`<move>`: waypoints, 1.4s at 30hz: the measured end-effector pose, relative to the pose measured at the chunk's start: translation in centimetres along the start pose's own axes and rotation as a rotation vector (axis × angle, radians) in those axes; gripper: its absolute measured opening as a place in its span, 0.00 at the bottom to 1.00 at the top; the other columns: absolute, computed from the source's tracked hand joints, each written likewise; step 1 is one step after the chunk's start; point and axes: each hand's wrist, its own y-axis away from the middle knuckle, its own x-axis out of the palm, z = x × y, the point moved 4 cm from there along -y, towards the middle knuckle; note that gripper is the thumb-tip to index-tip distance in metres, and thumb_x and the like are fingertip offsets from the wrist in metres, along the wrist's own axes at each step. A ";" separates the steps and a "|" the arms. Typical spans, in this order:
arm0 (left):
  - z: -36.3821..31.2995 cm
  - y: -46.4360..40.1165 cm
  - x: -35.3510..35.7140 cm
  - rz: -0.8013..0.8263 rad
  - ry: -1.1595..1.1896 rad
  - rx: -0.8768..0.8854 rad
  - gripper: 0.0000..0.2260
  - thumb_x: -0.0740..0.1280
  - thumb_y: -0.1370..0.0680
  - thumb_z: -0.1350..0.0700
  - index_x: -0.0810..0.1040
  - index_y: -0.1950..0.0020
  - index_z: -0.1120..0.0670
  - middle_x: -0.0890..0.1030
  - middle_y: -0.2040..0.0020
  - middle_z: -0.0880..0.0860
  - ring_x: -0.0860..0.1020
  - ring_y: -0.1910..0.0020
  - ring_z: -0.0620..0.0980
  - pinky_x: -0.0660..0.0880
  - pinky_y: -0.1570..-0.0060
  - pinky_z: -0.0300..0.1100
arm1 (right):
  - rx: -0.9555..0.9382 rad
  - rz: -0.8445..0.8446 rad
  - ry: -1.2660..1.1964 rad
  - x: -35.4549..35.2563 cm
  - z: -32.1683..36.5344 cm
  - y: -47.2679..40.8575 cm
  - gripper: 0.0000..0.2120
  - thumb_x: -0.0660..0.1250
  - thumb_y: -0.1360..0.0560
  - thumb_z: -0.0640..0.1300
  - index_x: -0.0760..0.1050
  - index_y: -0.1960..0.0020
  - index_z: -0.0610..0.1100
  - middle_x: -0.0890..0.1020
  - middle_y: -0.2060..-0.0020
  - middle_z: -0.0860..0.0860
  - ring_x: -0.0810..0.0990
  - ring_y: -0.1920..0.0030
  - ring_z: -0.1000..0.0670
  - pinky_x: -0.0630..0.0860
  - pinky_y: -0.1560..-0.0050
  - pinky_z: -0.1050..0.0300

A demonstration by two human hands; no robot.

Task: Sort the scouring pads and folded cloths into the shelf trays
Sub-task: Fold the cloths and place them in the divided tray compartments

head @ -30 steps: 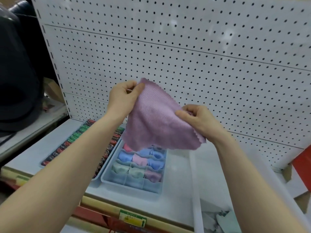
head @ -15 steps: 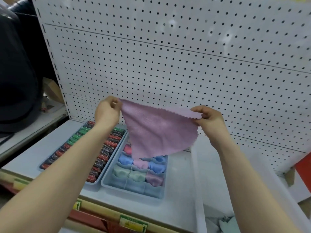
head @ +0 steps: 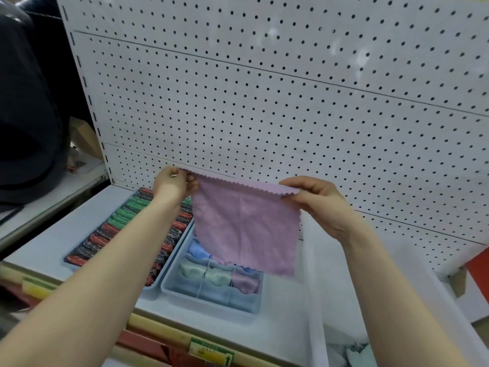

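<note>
I had the thin pink microfibre cloth with the zigzag-cut edge [head: 246, 223] stretched flat in the air in front of the white perforated back panel [head: 291, 102] of the shelf. My left hand [head: 173, 182] pinched its upper left corner between thumb and curled fingers, and my right hand [head: 315, 200] pinched the upper right corner the same way, so the top edge ran taut between them and the rest hung down unfolded.

The lower hem dangled just above the pale blue divided plastic tray [head: 211, 295], which sat on the white shelf board [head: 42, 242]. Several compartments held rolled cloths in blue, green and pink; I could not tell whether the cells hidden behind the hanging cloth were full. Just to the left stood the tray of red, green and dark glittery scouring pads [head: 127, 234], packed in rows.

From there I judged the cloth needed folding before it could go into a compartment. The risks I saw were these: the fabric looked light and slippery, so a loose pinch at either corner could let one side drop into the tray and disturb the rolled cloths beneath. A crooked first fold would give a bundle too wide for a narrow cell. The trailing hem could also catch a divider if I lowered my hands too early.
</note>
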 end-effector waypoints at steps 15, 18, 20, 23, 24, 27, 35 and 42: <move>-3.4 7.6 6.0 0.716 -0.297 0.072 0.14 0.62 0.21 0.64 0.81 0.58 0.48 0.82 0.65 0.49 0.77 0.70 0.46 0.72 0.72 0.34 | -0.075 0.226 0.156 4.4 3.4 1.0 0.04 0.73 0.26 0.39 0.85 0.57 0.46 0.77 0.71 0.48 0.71 0.73 0.55 0.70 0.72 0.64; -4.2 9.4 7.1 0.839 -0.316 0.093 0.08 0.65 0.20 0.62 0.81 0.53 0.51 0.84 0.62 0.49 0.79 0.68 0.45 0.74 0.71 0.34 | -0.155 -0.019 0.123 3.9 3.8 0.4 0.03 0.77 0.29 0.41 0.84 0.60 0.47 0.75 0.70 0.45 0.68 0.75 0.55 0.66 0.76 0.65; -4.5 10.1 7.5 0.845 -0.347 0.130 0.05 0.66 0.20 0.58 0.80 0.47 0.53 0.84 0.63 0.48 0.80 0.68 0.43 0.74 0.70 0.33 | -0.176 -0.094 0.114 3.6 3.8 0.3 0.07 0.78 0.31 0.42 0.80 0.63 0.49 0.73 0.72 0.48 0.67 0.75 0.54 0.65 0.75 0.65; -4.8 10.7 7.8 0.823 -0.354 0.194 0.10 0.63 0.18 0.53 0.78 0.39 0.54 0.83 0.65 0.45 0.80 0.67 0.40 0.74 0.68 0.31 | -0.176 -0.120 0.141 3.3 3.7 0.3 0.11 0.79 0.32 0.42 0.77 0.60 0.48 0.71 0.74 0.53 0.65 0.74 0.54 0.63 0.73 0.65; -4.8 10.9 8.0 0.833 -0.320 0.181 0.12 0.62 0.18 0.52 0.79 0.39 0.56 0.85 0.59 0.47 0.81 0.61 0.42 0.76 0.63 0.31 | -0.185 -0.131 0.160 3.2 3.7 0.4 0.11 0.79 0.33 0.42 0.77 0.59 0.47 0.71 0.74 0.53 0.64 0.73 0.54 0.63 0.72 0.65; -4.6 11.5 8.1 0.895 -0.308 0.169 0.14 0.61 0.17 0.51 0.81 0.40 0.58 0.85 0.47 0.55 0.83 0.49 0.49 0.78 0.49 0.39 | -0.223 -0.173 0.214 2.9 3.7 0.4 0.11 0.80 0.33 0.43 0.77 0.59 0.47 0.71 0.72 0.53 0.65 0.71 0.54 0.65 0.69 0.65; -4.8 11.3 8.1 0.872 -0.593 0.356 0.19 0.60 0.18 0.64 0.68 0.26 0.56 0.78 0.34 0.54 0.76 0.34 0.49 0.68 0.30 0.50 | -0.308 -0.139 0.251 2.8 4.1 0.7 0.09 0.78 0.31 0.45 0.81 0.53 0.53 0.81 0.67 0.53 0.75 0.65 0.56 0.70 0.66 0.69; -5.0 11.5 8.3 0.863 -0.769 0.463 0.24 0.59 0.18 0.59 0.59 0.22 0.49 0.80 0.38 0.46 0.75 0.36 0.46 0.68 0.33 0.45 | -0.250 -0.099 0.279 2.6 3.8 0.4 0.05 0.77 0.30 0.44 0.83 0.55 0.48 0.79 0.66 0.52 0.74 0.64 0.57 0.71 0.62 0.68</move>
